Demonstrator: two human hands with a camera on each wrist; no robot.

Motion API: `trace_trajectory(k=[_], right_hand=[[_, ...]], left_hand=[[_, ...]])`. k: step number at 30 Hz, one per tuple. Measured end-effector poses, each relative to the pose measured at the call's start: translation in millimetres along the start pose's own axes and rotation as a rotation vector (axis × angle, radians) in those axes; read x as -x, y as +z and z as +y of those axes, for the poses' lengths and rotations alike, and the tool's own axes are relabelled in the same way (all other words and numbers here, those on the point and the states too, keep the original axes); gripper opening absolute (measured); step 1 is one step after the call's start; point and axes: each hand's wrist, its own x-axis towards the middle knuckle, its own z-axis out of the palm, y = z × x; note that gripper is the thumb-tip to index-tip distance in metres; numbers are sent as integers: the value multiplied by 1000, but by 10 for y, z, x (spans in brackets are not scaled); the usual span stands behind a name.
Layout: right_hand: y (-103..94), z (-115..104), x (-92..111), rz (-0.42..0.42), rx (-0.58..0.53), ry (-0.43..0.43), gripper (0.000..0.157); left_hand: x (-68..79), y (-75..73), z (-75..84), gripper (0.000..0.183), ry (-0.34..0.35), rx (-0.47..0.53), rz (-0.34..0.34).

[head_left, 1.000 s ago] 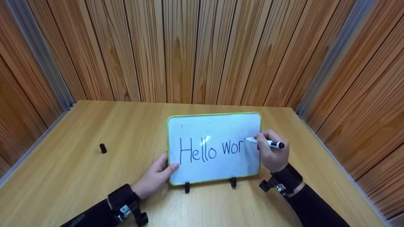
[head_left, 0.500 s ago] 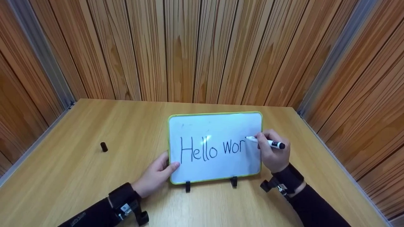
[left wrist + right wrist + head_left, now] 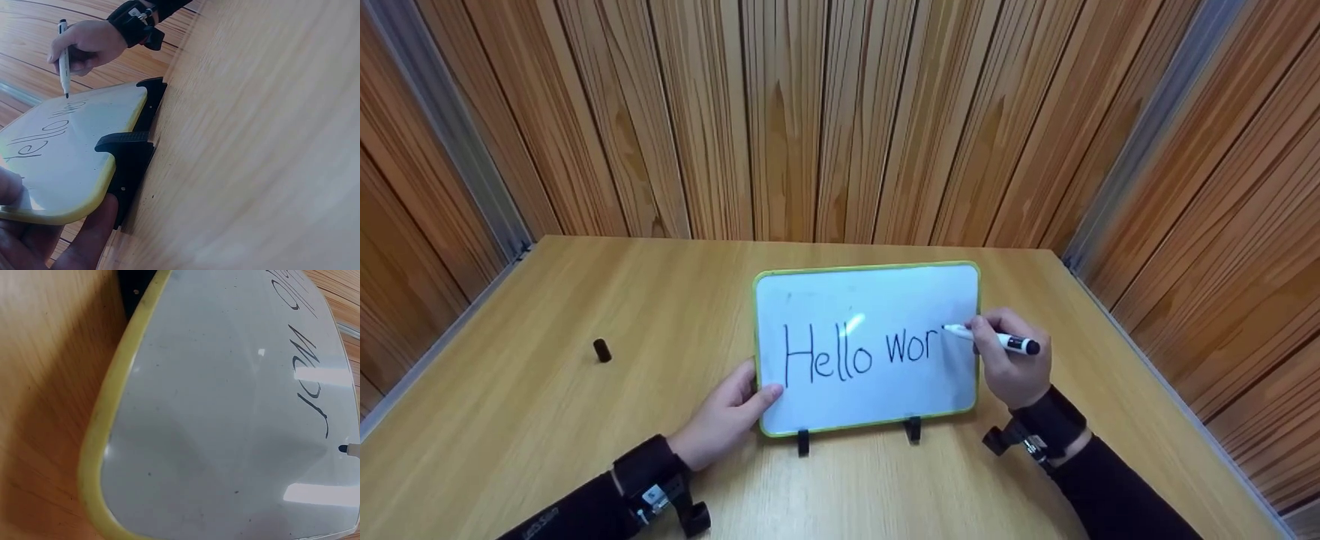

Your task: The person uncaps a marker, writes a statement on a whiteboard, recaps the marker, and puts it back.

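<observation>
A small whiteboard (image 3: 870, 397) with a yellow-green frame leans back on a black stand (image 3: 126, 174), "Hello wor" written across it in black. My left hand (image 3: 724, 416) grips its lower left edge, thumb on the writing face and fingers behind. In the left wrist view those fingers (image 3: 93, 236) show under the corner, near the stand. My right hand (image 3: 1014, 364) pinches a white marker (image 3: 1006, 343) with a black end. The marker's dark tip (image 3: 343, 449) is just past the "r", close over the board. The right hand itself lies outside the right wrist view.
A black marker cap (image 3: 601, 350) lies on the wooden table (image 3: 675, 300) to the left of the board. Wood-panelled walls (image 3: 787, 120) enclose the table at the back and sides. Black wrist straps with cameras (image 3: 656, 472) sit on both forearms.
The view shifts slightly. Both hands keep their holds, and the marker tip stays near the end of the "r" with no new letter visible.
</observation>
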Motion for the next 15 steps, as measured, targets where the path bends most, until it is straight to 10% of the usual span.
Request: trace_trajectory(k=[15], right_hand=[[-3,28,-3,-32,17,21,20]], left_hand=[[0,2,-4,60,1,-10,10]])
